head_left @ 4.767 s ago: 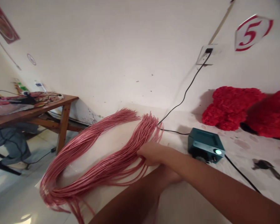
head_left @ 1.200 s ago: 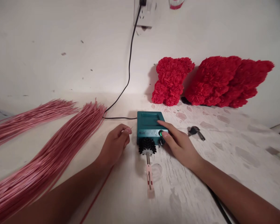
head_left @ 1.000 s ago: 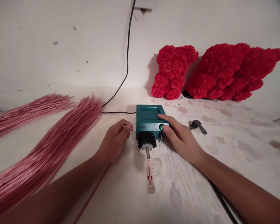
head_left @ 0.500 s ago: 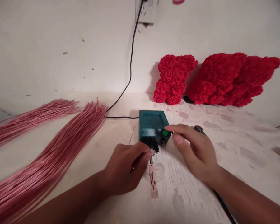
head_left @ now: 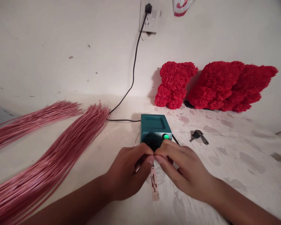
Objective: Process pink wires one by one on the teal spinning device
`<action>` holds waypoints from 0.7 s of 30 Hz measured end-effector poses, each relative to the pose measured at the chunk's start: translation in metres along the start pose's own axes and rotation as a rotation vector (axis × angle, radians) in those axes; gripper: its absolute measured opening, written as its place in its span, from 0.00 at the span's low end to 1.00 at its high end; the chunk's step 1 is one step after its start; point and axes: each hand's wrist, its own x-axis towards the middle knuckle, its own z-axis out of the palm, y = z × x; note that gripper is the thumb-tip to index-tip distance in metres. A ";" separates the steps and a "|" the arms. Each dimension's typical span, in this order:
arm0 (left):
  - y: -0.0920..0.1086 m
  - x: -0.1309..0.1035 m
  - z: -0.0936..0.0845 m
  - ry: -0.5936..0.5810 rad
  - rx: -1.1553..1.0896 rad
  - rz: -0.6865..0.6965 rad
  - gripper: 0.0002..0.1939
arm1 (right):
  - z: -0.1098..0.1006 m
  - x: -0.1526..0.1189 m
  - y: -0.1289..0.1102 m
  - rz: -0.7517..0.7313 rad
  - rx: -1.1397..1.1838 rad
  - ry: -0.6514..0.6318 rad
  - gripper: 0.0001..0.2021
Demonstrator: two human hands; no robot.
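White wall (head_left: 61, 40) behind, pale desk (head_left: 118, 132) below — a teal device (head_left: 154, 127) is set there, its button (head_left: 166, 136) lit green, and before it the left hand (head_left: 126, 172) and right hand (head_left: 188, 172) are held tip to tip, fingers (head_left: 142, 150) pinched together, anything gripped too small to tell — pink strands (head_left: 63, 142) laid out leftward.

The teal box (head_left: 155, 122) looks plastic, the pink strands (head_left: 61, 153) glossy.

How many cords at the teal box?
2: left cord and right cord, on either side of the teal box; the right hand hides part of the latter. More may be hidden.
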 end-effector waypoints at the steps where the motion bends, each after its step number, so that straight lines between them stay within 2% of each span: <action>1: 0.001 0.001 -0.001 -0.019 -0.009 -0.028 0.07 | -0.002 0.001 0.000 0.004 -0.003 -0.020 0.07; 6: 0.002 0.001 -0.001 -0.075 0.044 -0.066 0.08 | -0.010 0.004 -0.003 -0.013 -0.062 -0.087 0.06; 12: 0.004 -0.001 0.000 -0.155 0.093 -0.097 0.05 | -0.002 0.004 -0.006 -0.115 -0.259 0.021 0.09; 15: 0.005 -0.001 -0.001 -0.213 0.098 -0.100 0.06 | -0.002 0.003 -0.006 -0.117 -0.282 0.001 0.09; 21: 0.006 -0.001 0.000 -0.235 0.098 -0.133 0.08 | -0.005 0.002 -0.007 -0.125 -0.340 -0.021 0.08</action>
